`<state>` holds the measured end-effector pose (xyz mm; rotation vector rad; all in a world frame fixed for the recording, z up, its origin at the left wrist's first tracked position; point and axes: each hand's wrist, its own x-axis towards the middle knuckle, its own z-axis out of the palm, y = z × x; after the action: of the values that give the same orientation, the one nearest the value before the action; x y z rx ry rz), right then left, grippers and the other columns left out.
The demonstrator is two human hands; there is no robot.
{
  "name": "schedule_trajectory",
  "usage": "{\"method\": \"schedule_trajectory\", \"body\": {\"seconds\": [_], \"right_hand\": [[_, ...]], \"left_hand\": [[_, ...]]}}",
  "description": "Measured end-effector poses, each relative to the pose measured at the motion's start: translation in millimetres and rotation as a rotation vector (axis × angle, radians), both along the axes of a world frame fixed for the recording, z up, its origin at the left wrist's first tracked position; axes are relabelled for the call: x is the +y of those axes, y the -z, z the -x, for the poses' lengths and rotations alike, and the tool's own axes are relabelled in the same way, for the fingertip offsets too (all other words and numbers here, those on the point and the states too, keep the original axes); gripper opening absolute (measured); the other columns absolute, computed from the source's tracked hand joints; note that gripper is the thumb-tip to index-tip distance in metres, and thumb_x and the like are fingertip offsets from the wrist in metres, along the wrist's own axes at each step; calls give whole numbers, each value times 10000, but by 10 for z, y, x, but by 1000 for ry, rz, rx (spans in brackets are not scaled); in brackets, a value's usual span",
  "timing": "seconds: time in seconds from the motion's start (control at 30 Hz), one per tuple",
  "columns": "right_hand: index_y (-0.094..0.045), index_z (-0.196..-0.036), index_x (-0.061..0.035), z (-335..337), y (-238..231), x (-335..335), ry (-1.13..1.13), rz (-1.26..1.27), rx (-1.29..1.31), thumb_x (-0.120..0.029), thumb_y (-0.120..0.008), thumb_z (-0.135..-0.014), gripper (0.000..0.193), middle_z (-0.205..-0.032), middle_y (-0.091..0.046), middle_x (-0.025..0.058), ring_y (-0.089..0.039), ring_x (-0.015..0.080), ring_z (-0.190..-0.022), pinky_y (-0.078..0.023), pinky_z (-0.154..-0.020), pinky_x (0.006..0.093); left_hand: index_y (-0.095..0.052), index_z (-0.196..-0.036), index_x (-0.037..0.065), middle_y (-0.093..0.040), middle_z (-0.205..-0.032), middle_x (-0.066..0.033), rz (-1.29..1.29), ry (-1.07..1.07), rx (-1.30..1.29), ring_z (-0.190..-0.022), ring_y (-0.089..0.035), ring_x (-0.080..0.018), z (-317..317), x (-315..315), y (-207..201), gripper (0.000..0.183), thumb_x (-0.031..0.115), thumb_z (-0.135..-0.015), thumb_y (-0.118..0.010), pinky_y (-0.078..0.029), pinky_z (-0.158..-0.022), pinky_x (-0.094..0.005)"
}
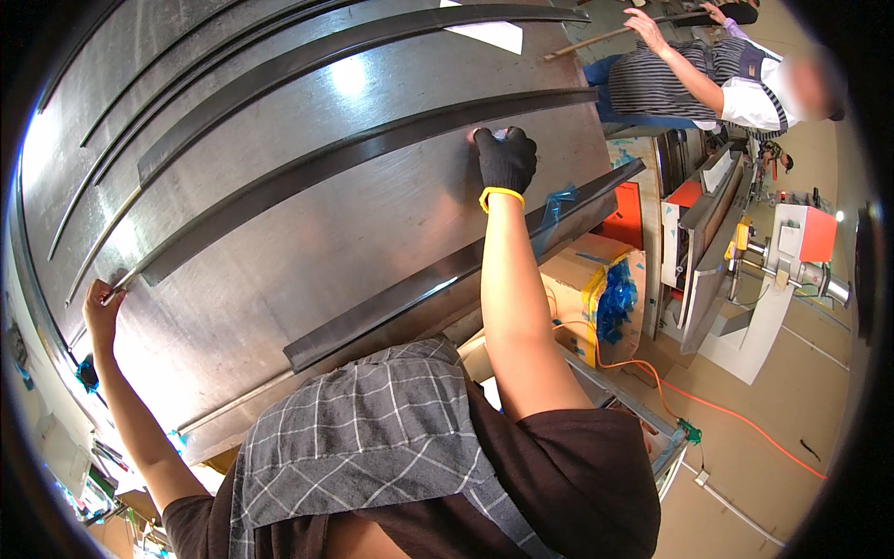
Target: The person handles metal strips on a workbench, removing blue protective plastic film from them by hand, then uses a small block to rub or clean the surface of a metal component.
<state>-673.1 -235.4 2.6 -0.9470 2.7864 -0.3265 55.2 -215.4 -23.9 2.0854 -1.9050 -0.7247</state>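
Observation:
My left hand is bare and pinches the end of a thin light-coloured strip at the near left of the metal table. That strip meets the left end of a long dark bar, which runs across the tabletop to the right. Beside the bar's right part is my right hand, in a black glove with a yellow band at the wrist. Its fingers are curled closed against the table surface; a small pale bit shows at them, too small to name. Another long dark bar lies along the near edge, under my right forearm.
More dark bars and thin strips lie farther across the metal table. A white sheet lies at the far side. Right of the table are a cardboard box, an orange cable and a co-worker holding a long rod.

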Motion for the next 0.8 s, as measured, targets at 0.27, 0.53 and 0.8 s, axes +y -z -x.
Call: {"method": "schedule_trajectory", "body": {"seconds": [0.27,0.53,0.8], "right_hand": [[-647,-1064,-62,-110,-99,-59,47,-29,27,-486,-728,-632,610,-1095,-591,198,-583,356,-1040,-481,-878,465],[-650,-1065,-57,-47,-41,-32,25,-4,26,-491,-738,-632,620,-1109,-588,197,-582,355,-1046,-483,-874,459],[-649,-1061,-58,-27,-31,-28,22,-32,2,-496,-738,-630,621,-1102,-589,196,-584,355,-1038,-483,-868,460]], "left_hand": [[-441,-760,29,-440,-694,-28,29,-1,-42,-672,-433,-129,30,-20,-4,318,13,-728,-756,-396,-650,-257],[-456,-765,26,-464,-695,-35,11,0,-63,-674,-447,-141,3,-26,6,312,24,-720,-765,-410,-665,-271],[-461,-772,25,-476,-700,-37,6,-5,-75,-681,-461,-142,-31,-25,30,316,22,-715,-772,-419,-678,-271]]}}
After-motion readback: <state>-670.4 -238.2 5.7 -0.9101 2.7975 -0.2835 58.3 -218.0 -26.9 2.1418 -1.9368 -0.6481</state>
